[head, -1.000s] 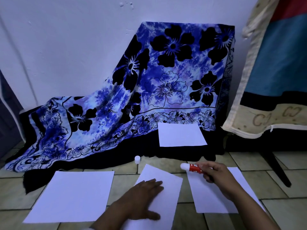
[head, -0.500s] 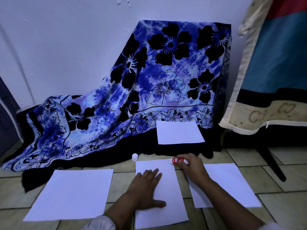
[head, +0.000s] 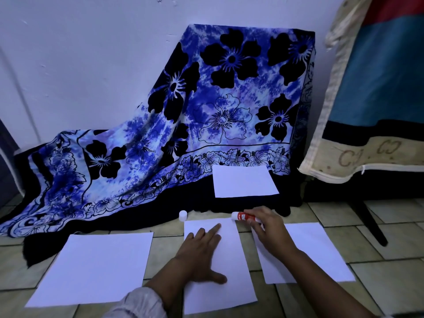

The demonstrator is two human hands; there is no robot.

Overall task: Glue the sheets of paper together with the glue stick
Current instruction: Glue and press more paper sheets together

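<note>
Right hand (head: 268,229) hides half the glue stick (head: 243,216); left hand (head: 199,252) presses sheet (head: 226,294).

White sheets (head: 96,267) on beige tiles (head: 390,283), a red-and-white glue stick (head: 244,216), a blue tie-dye, black-flowered cloth (head: 218,106).

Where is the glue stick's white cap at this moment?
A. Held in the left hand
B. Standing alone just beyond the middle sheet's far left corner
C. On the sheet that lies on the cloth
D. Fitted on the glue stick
B: the cap stands by itself just past the far left corner of the middle sheet, apart from the glue stick that the right hand holds, and the left hand lies flat on that sheet.
</note>
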